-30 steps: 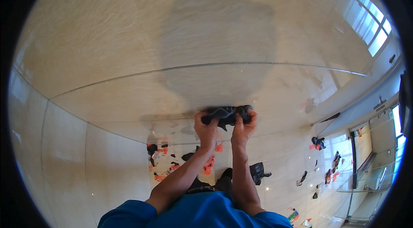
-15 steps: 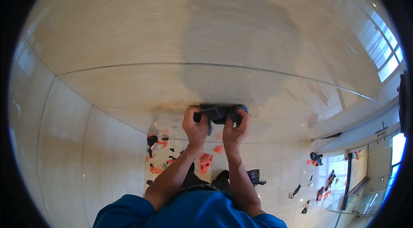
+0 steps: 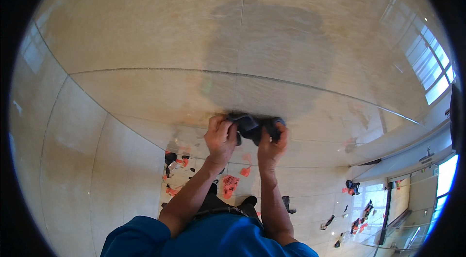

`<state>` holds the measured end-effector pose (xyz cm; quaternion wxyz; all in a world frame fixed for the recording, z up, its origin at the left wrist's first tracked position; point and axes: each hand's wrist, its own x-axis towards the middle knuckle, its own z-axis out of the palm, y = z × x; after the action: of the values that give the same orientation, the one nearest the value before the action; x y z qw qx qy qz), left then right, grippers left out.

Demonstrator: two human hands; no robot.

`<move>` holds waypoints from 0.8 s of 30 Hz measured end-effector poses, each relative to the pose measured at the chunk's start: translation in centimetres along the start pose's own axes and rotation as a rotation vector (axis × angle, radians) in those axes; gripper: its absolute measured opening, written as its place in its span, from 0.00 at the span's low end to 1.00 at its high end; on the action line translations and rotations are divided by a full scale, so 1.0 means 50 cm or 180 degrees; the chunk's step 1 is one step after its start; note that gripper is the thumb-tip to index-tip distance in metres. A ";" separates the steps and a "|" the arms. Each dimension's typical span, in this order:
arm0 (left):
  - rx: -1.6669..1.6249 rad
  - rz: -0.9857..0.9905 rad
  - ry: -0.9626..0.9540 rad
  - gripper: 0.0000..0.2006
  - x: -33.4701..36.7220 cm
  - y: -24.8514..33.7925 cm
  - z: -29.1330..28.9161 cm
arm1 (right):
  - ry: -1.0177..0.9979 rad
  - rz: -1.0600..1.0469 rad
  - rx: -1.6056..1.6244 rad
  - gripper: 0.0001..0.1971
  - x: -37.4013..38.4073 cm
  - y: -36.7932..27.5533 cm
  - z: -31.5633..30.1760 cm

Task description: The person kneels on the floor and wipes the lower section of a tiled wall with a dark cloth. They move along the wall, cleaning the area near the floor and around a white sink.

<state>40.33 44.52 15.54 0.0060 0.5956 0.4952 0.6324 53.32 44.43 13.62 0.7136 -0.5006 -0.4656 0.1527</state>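
My left hand (image 3: 221,138) and my right hand (image 3: 273,144) are raised in front of me, both closed on one bunched dark cloth (image 3: 250,125). The cloth is black to dark grey with paler edges and lies crumpled between them. My left fingers pinch its left end; my right thumb and fingers grip its right end. Beyond it stands a glossy beige stone-like wall (image 3: 160,94) with thin joints, on which a broad shadow falls. Whether the cloth touches the wall, I cannot tell.
Torn orange-red plastic pieces (image 3: 230,185) and dark scraps lie on the tiled floor (image 3: 310,191) around my feet. More dark and orange litter (image 3: 361,220) is at the right. A second tiled wall (image 3: 70,160) meets the front one at the left. A bright window (image 3: 449,179) shows at the far right.
Both hands keep hold of the cloth. My right hand has shifted slightly right and lower, and the cloth's folds have changed between them. My view has tilted a little.
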 end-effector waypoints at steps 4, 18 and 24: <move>-0.0236 0.0218 0.0073 0.10 0.030 0.066 0.050 | 0.0289 0.0131 0.0360 0.15 0.073 -0.041 -0.040; 0.0028 0.0275 0.0371 0.15 0.078 0.012 -0.037 | -0.0267 -0.0867 -0.0567 0.18 0.037 -0.133 0.046; -0.0022 0.0376 0.0523 0.16 0.128 0.008 -0.085 | -0.0462 -0.1034 -0.0250 0.19 0.039 -0.191 0.095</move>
<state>35.48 45.52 21.40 -0.0699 0.5698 0.4559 0.6801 48.11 44.17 23.12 0.6734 -0.4340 -0.5962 0.0529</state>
